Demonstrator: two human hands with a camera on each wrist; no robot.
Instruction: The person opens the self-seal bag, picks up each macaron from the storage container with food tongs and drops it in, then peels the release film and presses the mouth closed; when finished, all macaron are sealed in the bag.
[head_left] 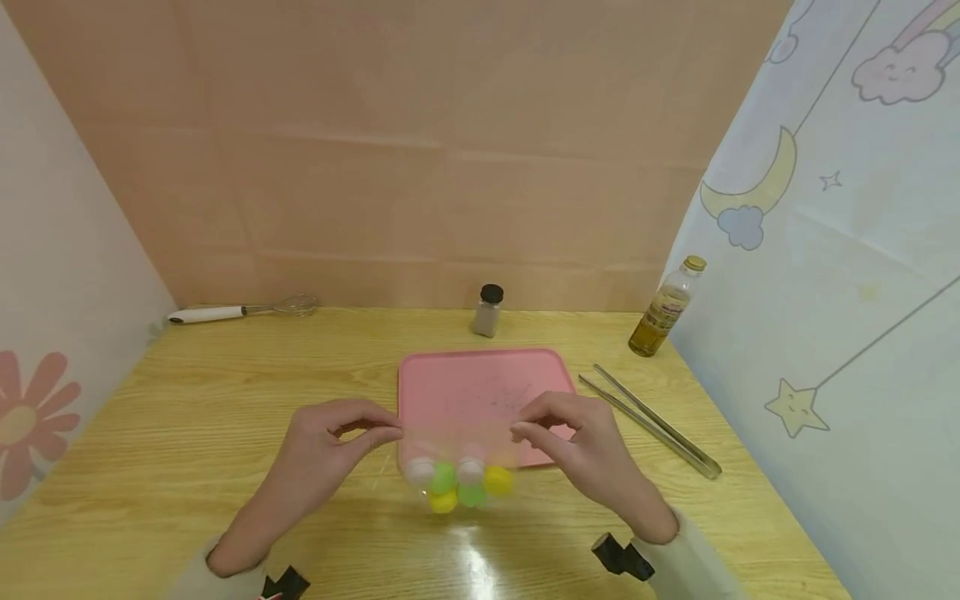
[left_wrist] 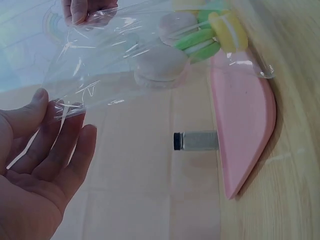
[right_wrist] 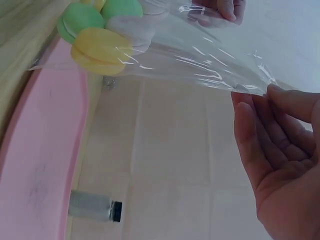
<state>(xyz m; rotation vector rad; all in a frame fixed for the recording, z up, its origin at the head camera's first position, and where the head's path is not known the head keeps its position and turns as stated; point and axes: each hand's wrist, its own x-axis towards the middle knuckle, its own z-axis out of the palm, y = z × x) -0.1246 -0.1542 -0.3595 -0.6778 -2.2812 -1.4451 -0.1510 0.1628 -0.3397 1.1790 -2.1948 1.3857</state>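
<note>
A clear plastic bag hangs between my two hands, with several macarons in pale pink, green and yellow gathered at its bottom. My left hand pinches one top corner of the bag between thumb and fingers. The other top corner is pinched by my right hand. In both wrist views the film stretches wide, and the macarons, among them a yellow one, lie together at its lower end. Behind the bag, a pink tray lies on the table, partly hidden by the bag and right hand.
Steel tongs lie right of the tray. A small jar with a black lid stands behind it. At the back right is an oil bottle, near the side wall. A whisk lies at the back left of the wooden table.
</note>
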